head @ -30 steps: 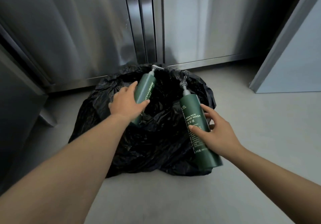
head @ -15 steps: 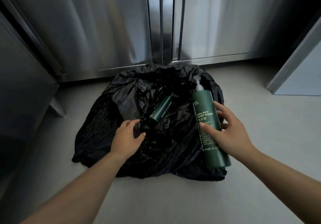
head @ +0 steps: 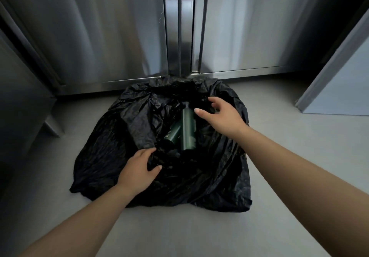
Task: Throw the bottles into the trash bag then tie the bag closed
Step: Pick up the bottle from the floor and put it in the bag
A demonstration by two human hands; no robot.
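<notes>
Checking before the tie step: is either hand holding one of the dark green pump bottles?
No: both dark green pump bottles lie inside the open black plastic trash bag, with the right hand open above them and the left hand on the bag.

Both forearms are bare to the frame's edge, with no sleeve showing. The left hand (head: 137, 170) and right hand (head: 223, 117) wear no gloves, rings, watch or wristband.

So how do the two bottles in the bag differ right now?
The right bottle shows nearly its whole length, pump end toward the steel doors; the left bottle is tilted, its top end hidden by the right bottle. The right one looks larger, though the left is partly covered. Both are dark green and lie inside the open black trash bag, touching neither hand.
</notes>
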